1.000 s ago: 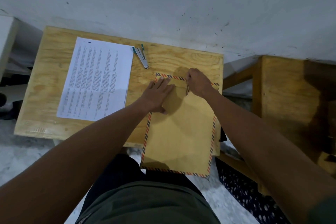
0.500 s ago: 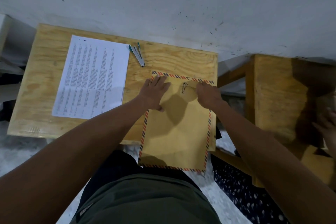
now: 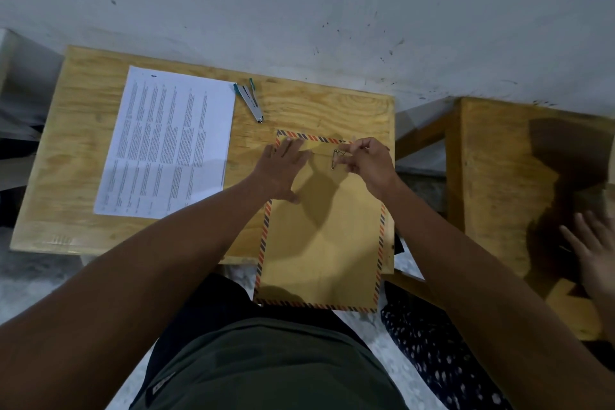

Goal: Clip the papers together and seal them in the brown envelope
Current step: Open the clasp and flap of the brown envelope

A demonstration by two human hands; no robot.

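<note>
**Fastener on the flap, but the papers aren't in**

Your left hand lies flat with straight fingers on the upper left of the brown paper envelope with the red-and-blue striped border, pinning it to the pale plywood table. Nothing is gripped there, it just presses.

Your right hand has thumb and fingertips curled in on the small metal clasp near the flap edge at the top of the envelope. It looks like a pinch on the clasp, though the exact contact is too small to be sure of.

The envelope sits at the right of the table, its lower part hanging off the near edge over your lap.

Step in hand, as I read it: working the envelope's fastener. Whether you're opening or closing it I can't tell.

Catch: the white printed paper sheets lie flat on the left of the table, well apart from the envelope. The teal-and-silver stapler-like tool lies just beside their top right corner, untouched. I see no clip or staple on the sheets.

Next move calls for:
- clasp open, flap free
- clip the sheets with the tool
- slide the stack in, left hand holding the mouth open
- then seal
</note>
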